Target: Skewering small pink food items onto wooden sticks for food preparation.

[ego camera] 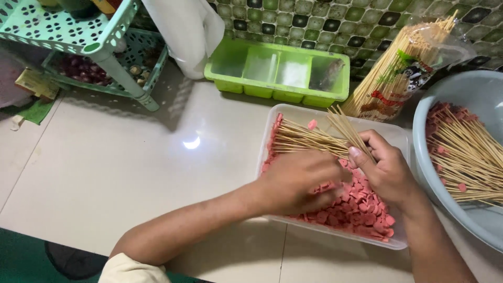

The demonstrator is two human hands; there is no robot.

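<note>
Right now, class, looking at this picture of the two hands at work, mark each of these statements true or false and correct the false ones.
1. The right hand holds a bunch of wooden skewers. True.
2. The left hand rests on pink sausage slices in a clear rectangular tray. True.
3. The round basin on the right is empty. False: it holds skewers already threaded with pink pieces.
4. The green compartment box sits between the tray and the person. False: it lies beyond the tray, against the tiled wall.
5. A packet of unused skewers leans near the wall. True.
</note>
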